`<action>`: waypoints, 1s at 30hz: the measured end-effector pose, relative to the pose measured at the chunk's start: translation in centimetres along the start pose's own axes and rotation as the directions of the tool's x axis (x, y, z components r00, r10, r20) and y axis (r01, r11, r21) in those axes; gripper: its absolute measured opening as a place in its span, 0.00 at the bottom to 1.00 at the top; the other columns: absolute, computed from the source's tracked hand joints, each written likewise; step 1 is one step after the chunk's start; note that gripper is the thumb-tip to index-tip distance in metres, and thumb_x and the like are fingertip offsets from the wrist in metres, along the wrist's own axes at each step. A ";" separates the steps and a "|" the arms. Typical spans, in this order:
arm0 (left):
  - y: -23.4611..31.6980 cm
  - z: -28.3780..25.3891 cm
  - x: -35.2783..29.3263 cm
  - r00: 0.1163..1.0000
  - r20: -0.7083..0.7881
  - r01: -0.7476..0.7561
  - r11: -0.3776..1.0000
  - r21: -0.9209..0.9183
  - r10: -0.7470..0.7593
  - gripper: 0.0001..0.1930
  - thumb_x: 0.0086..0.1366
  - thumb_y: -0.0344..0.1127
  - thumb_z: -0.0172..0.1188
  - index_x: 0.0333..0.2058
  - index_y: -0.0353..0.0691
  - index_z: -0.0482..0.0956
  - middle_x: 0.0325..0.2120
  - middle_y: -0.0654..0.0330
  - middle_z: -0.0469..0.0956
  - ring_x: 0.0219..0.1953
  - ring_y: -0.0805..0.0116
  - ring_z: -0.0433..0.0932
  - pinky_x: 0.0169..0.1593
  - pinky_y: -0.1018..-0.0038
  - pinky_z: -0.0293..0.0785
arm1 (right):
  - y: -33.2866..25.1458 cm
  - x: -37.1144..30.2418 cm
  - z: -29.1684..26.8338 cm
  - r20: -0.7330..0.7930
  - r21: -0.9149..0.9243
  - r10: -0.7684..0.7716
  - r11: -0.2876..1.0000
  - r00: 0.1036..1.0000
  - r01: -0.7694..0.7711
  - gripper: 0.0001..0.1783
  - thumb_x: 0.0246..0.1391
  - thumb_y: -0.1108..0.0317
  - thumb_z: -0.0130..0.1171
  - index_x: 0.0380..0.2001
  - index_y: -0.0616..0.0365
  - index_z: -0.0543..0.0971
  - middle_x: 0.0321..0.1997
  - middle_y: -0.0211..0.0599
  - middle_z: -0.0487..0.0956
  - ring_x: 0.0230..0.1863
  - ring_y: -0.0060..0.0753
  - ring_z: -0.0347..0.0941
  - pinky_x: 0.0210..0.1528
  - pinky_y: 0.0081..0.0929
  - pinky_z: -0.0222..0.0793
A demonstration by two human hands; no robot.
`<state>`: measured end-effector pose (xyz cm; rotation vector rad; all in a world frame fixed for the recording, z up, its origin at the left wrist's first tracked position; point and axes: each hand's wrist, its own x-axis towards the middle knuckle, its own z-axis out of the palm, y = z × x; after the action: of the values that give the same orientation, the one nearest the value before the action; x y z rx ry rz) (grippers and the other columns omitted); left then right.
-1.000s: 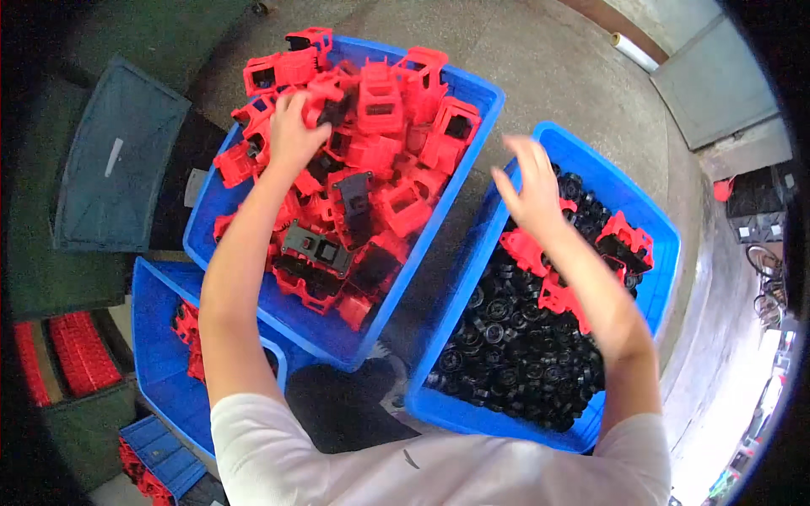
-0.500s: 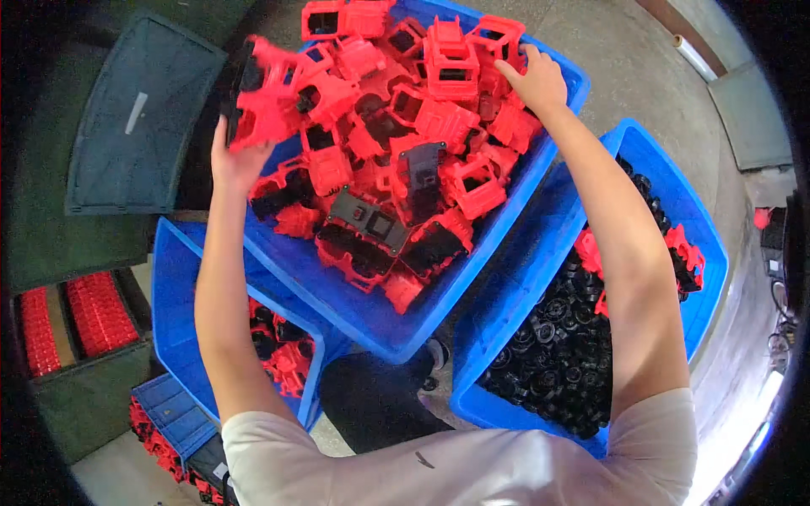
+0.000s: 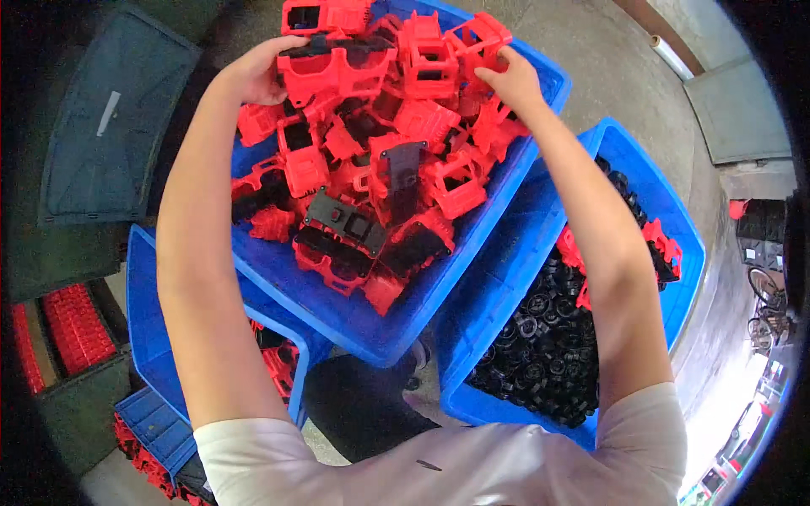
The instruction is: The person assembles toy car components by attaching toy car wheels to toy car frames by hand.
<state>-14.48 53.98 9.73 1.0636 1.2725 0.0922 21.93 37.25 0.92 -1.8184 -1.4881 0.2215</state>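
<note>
My left hand grips one end of a red plastic toy vehicle body with a black base along its top edge. It is held level over the heap at the far left of the large blue bin. At the bin's far right, my right hand has its thumb and fingers closed round the edge of a red toy cab frame; some fingertips are hidden behind it. Many similar red shells fill the bin. A black chassis plate lies on the near part of the heap.
A second blue bin at the right holds black toy wheels and a few red parts. Another blue bin stands at lower left, with red and black pieces inside. A dark lid-like panel is at far left.
My left hand has swung the toy vehicle body right, from the bin's left edge to over the heap, and turned it level. My right hand stays at the cab frame.
</note>
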 end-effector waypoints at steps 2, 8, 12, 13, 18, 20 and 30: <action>0.5 2.1 0.5 0.994 -0.096 0.053 0.998 0.030 -0.050 0.24 0.49 0.61 0.65 0.41 0.56 0.76 0.38 0.69 0.76 0.38 0.72 0.71 0.40 0.75 0.65 | -0.1 -1.0 -0.3 -0.084 0.097 0.060 0.994 0.995 -0.051 0.19 0.44 0.62 0.67 0.39 0.59 0.80 0.37 0.44 0.82 0.40 0.44 0.78 0.45 0.36 0.72; -2.4 6.3 -1.1 0.984 -0.163 -0.058 0.996 0.073 0.070 0.27 0.50 0.63 0.63 0.44 0.56 0.76 0.39 0.69 0.78 0.40 0.72 0.74 0.43 0.73 0.67 | -7.5 -6.7 -8.4 -0.427 0.534 0.029 0.815 0.904 0.226 0.14 0.49 0.70 0.66 0.39 0.62 0.79 0.37 0.33 0.79 0.37 0.23 0.75 0.38 0.24 0.70; -7.0 3.2 -1.9 0.936 0.112 -0.301 0.925 -0.232 0.333 0.19 0.63 0.47 0.55 0.50 0.46 0.77 0.48 0.60 0.78 0.49 0.67 0.76 0.55 0.64 0.69 | -9.6 -12.2 -19.1 -0.360 0.619 0.178 0.780 0.916 0.092 0.12 0.53 0.71 0.63 0.41 0.62 0.78 0.27 0.24 0.76 0.28 0.16 0.70 0.31 0.20 0.68; -7.0 4.1 -3.6 0.937 0.051 -0.317 0.904 -0.287 0.345 0.18 0.64 0.45 0.56 0.48 0.43 0.77 0.46 0.61 0.79 0.46 0.68 0.78 0.52 0.68 0.73 | -8.6 -13.8 -22.1 -0.320 0.649 0.266 0.760 0.909 0.006 0.10 0.55 0.71 0.60 0.40 0.62 0.77 0.24 0.24 0.75 0.21 0.14 0.65 0.23 0.18 0.63; -8.1 2.6 -7.0 0.952 -0.130 -0.292 0.949 -0.115 0.278 0.18 0.59 0.51 0.62 0.44 0.51 0.79 0.38 0.69 0.81 0.40 0.74 0.79 0.42 0.75 0.71 | -2.2 -19.3 -29.5 -0.309 0.699 0.570 0.679 0.762 -0.224 0.06 0.56 0.72 0.53 0.34 0.62 0.75 0.24 0.31 0.75 0.17 0.20 0.65 0.19 0.20 0.60; -8.3 4.4 -6.1 0.969 -0.113 -0.228 0.969 -0.090 0.218 0.18 0.58 0.53 0.63 0.43 0.53 0.79 0.36 0.70 0.81 0.39 0.74 0.78 0.41 0.76 0.70 | 4.7 -22.9 -30.0 -0.175 0.664 0.720 0.590 0.672 -0.459 0.08 0.54 0.74 0.52 0.37 0.60 0.76 0.28 0.34 0.77 0.25 0.29 0.73 0.24 0.27 0.68; -6.8 14.1 -17.2 0.929 0.062 -0.345 0.916 -0.207 0.364 0.19 0.63 0.47 0.59 0.49 0.45 0.75 0.45 0.63 0.78 0.48 0.70 0.76 0.47 0.70 0.75 | 15.6 -31.3 -36.0 -0.272 0.569 0.784 0.599 0.558 -0.564 0.20 0.56 0.57 0.58 0.49 0.53 0.74 0.48 0.34 0.78 0.48 0.31 0.74 0.49 0.35 0.65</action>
<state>-12.54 31.74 16.31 1.1058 0.9473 0.4265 44.74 -7.18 5.86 -1.8130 -0.2375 0.3847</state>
